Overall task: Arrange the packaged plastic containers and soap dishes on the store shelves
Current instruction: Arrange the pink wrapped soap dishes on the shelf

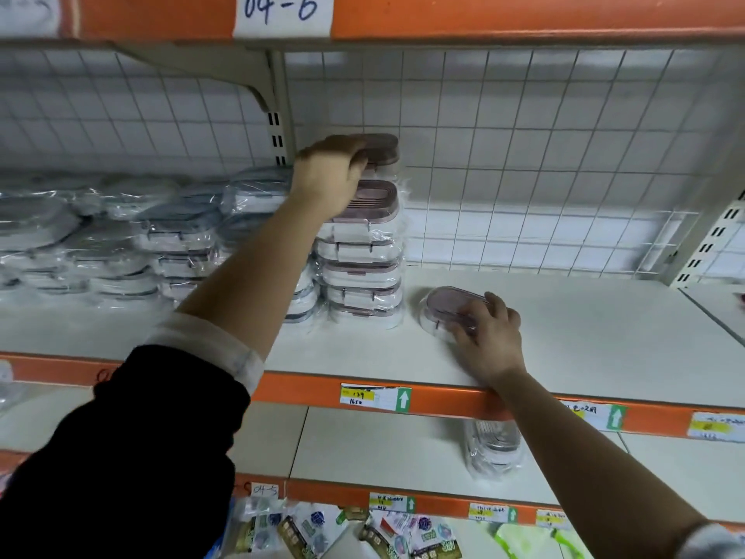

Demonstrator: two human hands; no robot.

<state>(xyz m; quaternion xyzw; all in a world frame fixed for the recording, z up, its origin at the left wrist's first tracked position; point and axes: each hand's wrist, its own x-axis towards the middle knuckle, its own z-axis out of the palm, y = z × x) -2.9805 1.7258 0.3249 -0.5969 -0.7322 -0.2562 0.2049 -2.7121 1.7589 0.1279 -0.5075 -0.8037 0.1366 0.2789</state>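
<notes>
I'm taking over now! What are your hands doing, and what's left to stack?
Left hand grips the top dish, the highest of the pink stacks.
Right hand holds a loose dish lying on the shelf, right of those stacks.
Done: grey packs piled at the left, pink stacks built.
Left: settle both dishes; one more pack waits on the lower shelf.

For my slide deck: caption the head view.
Left hand grips the topmost stacked dish; right hand holds a lone dish on the shelf.
</notes>
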